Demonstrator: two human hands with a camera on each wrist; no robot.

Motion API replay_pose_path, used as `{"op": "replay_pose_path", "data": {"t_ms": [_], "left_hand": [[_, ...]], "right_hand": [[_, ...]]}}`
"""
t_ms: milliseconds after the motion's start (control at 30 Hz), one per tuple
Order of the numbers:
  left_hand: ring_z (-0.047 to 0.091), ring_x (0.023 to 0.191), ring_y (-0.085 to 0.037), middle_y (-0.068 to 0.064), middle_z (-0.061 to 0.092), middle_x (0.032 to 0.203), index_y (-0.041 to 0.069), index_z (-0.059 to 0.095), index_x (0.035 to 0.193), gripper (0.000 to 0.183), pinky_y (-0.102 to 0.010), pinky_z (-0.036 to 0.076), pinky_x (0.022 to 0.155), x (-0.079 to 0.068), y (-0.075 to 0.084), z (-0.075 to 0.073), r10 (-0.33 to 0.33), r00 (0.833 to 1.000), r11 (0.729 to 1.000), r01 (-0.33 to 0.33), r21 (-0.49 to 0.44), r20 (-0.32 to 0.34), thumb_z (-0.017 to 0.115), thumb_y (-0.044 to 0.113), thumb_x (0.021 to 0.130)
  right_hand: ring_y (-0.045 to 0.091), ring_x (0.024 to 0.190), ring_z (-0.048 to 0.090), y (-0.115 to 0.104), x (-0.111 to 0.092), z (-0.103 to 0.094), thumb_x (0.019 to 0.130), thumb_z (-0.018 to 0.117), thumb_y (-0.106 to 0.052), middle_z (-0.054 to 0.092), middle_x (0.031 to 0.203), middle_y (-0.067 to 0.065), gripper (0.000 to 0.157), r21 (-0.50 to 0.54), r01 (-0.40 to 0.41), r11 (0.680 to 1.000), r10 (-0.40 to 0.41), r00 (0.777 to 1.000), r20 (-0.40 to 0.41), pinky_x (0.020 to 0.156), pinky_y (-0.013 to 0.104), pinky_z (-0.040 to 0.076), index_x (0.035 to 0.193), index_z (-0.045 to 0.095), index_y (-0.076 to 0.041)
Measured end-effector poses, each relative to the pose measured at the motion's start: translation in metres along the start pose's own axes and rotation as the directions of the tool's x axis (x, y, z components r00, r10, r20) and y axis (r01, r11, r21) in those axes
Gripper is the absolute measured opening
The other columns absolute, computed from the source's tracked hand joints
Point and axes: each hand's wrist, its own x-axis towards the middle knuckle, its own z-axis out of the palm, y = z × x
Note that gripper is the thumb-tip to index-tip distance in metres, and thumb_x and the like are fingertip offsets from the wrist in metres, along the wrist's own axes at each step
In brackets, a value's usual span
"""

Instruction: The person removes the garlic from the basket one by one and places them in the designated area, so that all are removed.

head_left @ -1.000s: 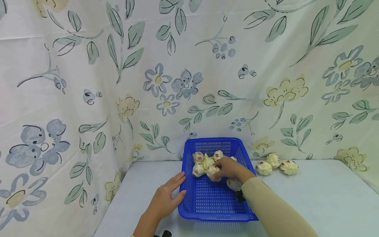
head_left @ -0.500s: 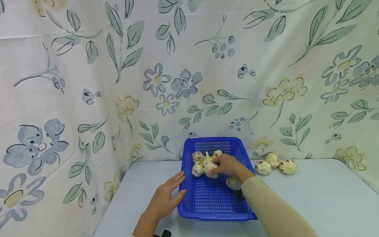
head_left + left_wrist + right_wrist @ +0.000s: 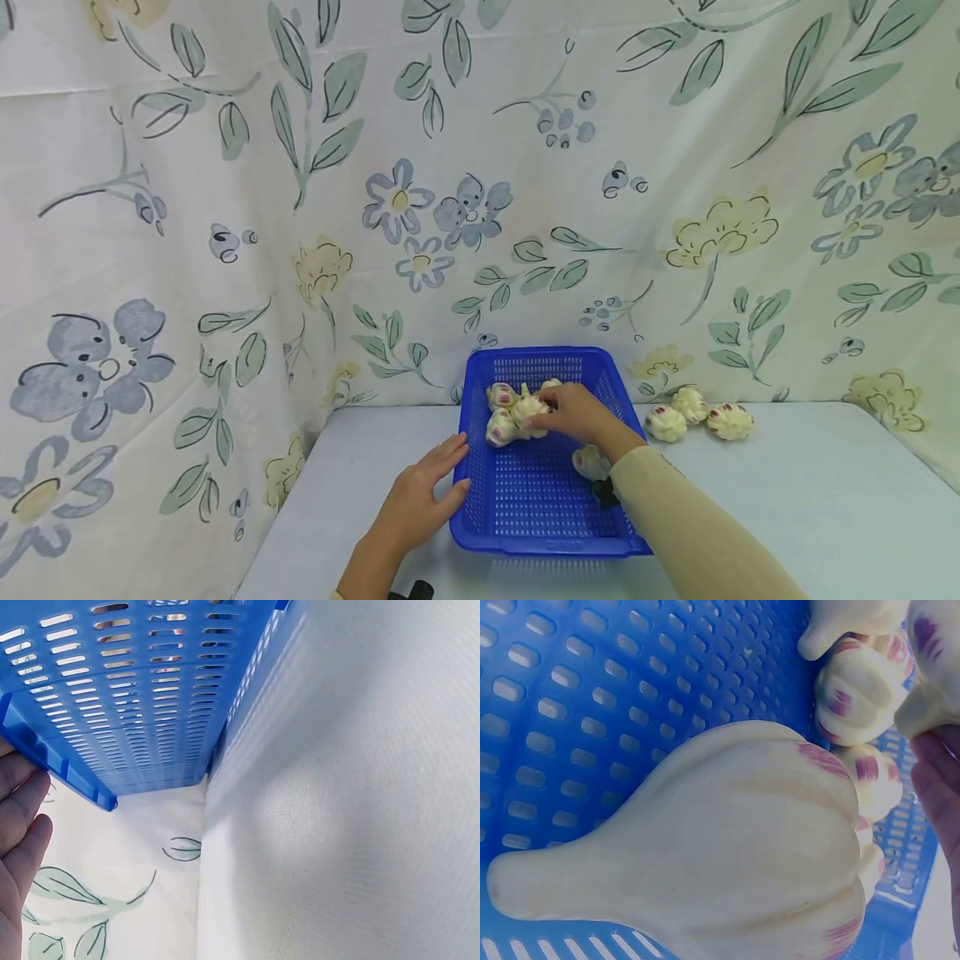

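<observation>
From my place, I see the right hand [image 3: 576, 412] pinching a garlic bulb [image 3: 528, 412] in the far-left part of the blue basket [image 3: 551, 548], near other bulbs [image 3: 502, 427]; whether it touches them, I cannot tell. The left hand [image 3: 422, 498], with straight fingers, touches the basket's left edge. I judge this step as placing; next calls for gently letting go. Three more bulbs [image 3: 691, 407] lie near the far edge of the desk [image 3: 810, 492].

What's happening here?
A person's right hand pinches a garlic bulb inside a blue plastic basket, beside other garlic bulbs. The left hand touches the basket's left rim with its fingertips. Three knobbly cream-colored objects with reddish marks sit outside, on the table right of the basket.
</observation>
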Motion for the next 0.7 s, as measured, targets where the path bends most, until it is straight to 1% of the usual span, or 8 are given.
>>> {"op": "replay_pose_path", "data": {"t_ms": [133, 333, 400, 700], "left_hand": [[0.049, 0.136, -0.014, 0.010, 0.048, 0.149, 0.016, 0.059, 0.138, 0.048, -0.044, 0.048, 0.105, 0.0000, -0.0008, 0.0009, 0.004, 1.000, 1.000, -0.004, 0.006, -0.008, 0.065, 0.034, 0.093], [0.049, 0.136, -0.014, 0.010, 0.048, 0.149, 0.016, 0.059, 0.138, 0.049, -0.043, 0.048, 0.106, -0.0002, 0.0002, 0.0004, 0.005, 1.000, 1.000, -0.005, -0.007, -0.012, 0.066, 0.033, 0.092], [0.048, 0.136, -0.013, 0.010, 0.048, 0.149, 0.017, 0.059, 0.138, 0.049, -0.042, 0.047, 0.106, -0.0003, 0.0005, -0.0001, 0.003, 1.000, 1.000, -0.003, -0.013, -0.010, 0.066, 0.032, 0.092], [0.048, 0.137, -0.013, 0.009, 0.048, 0.149, 0.016, 0.059, 0.138, 0.050, -0.042, 0.046, 0.107, -0.0003, 0.0012, -0.0017, 0.000, 1.000, 1.000, 0.000, -0.029, 0.001, 0.066, 0.031, 0.091]], "right_hand": [[0.013, 0.073, 0.053, -0.0016, -0.0006, -0.0007, 0.081, 0.078, -0.046, 0.062, 0.080, -0.006, 0.041, -0.006, 0.006, 1.000, -0.007, 1.000, -0.010, 0.063, 0.027, 0.046, 0.108, 0.072, -0.015], [0.012, 0.077, 0.055, -0.0019, 0.0000, -0.0007, 0.081, 0.077, -0.049, 0.066, 0.089, -0.007, 0.055, -0.024, 0.000, 1.000, 0.000, 1.000, -0.021, 0.068, 0.027, 0.049, 0.122, 0.069, -0.012], [0.011, 0.077, 0.055, -0.0012, 0.0004, -0.0009, 0.080, 0.076, -0.050, 0.066, 0.089, -0.007, 0.058, -0.028, 0.000, 1.000, -0.001, 1.000, -0.024, 0.069, 0.027, 0.049, 0.123, 0.068, -0.012], [0.011, 0.073, 0.053, 0.0004, 0.0010, -0.0021, 0.082, 0.075, -0.050, 0.064, 0.084, -0.006, 0.057, -0.044, 0.034, 0.998, -0.035, 0.999, -0.036, 0.064, 0.026, 0.047, 0.121, 0.069, -0.009]]}}
